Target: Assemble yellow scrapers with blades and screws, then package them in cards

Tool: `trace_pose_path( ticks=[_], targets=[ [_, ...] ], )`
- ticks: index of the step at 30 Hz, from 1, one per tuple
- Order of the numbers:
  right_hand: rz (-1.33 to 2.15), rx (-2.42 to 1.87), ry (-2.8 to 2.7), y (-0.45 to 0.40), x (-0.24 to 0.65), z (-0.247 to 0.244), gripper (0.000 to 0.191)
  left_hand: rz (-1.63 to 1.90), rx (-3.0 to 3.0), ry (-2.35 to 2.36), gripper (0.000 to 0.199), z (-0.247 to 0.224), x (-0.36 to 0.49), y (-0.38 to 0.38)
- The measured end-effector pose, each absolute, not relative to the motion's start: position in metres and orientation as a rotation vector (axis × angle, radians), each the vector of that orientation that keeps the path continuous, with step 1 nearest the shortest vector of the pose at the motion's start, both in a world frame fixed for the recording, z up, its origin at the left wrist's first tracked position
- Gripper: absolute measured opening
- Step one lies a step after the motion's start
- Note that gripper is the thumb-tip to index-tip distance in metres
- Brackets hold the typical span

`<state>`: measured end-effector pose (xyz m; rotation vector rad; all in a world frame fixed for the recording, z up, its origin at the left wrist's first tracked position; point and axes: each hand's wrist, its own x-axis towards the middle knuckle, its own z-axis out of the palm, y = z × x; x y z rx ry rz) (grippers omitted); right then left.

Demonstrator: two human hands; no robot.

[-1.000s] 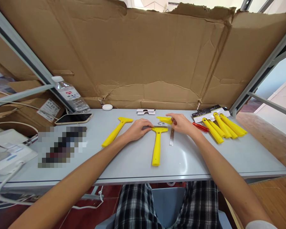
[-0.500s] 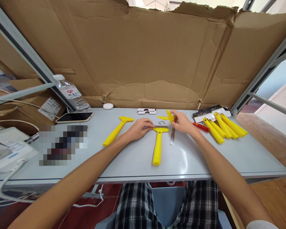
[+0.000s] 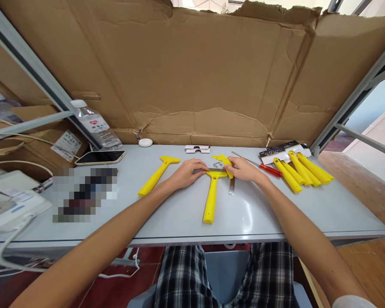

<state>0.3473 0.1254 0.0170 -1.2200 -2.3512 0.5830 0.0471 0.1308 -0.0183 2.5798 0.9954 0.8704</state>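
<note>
A yellow scraper (image 3: 211, 199) lies on the table before me with its handle toward the front edge; a thin metal blade (image 3: 215, 170) runs along its head. My left hand (image 3: 191, 173) pinches the left end of that head and blade. Between the fingers of my right hand (image 3: 244, 169) is a small yellow plastic plate (image 3: 229, 169), held tilted over the head's right end. Behind it, partly hidden, lies another yellow piece (image 3: 223, 157). Several small screws (image 3: 217, 164) are heaped just beyond the head. A metal strip (image 3: 232, 187) lies below my right hand.
To the right are a red-handled screwdriver (image 3: 270, 170) and several yellow handles (image 3: 303, 171) by black-and-white packaging (image 3: 284, 150). Left lies a second yellow scraper (image 3: 158, 176). A phone (image 3: 100, 158), a bottle (image 3: 98, 126) and a cardboard wall (image 3: 192, 77) border the table.
My right hand has brought the yellow plate down and toward me, onto the right end of the scraper head. The screwdriver's shaft has come into view. My left hand has stayed put.
</note>
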Motion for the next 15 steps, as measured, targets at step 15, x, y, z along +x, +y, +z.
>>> trace_pose_path(
  ticks=[15],
  targets=[
    [0.583, -1.194, -2.25, 0.1251, 0.3518, 0.0234, 0.021, 0.849, 2.577, 0.992, 0.031, -0.0169, 0.0474, 0.1278]
  ],
)
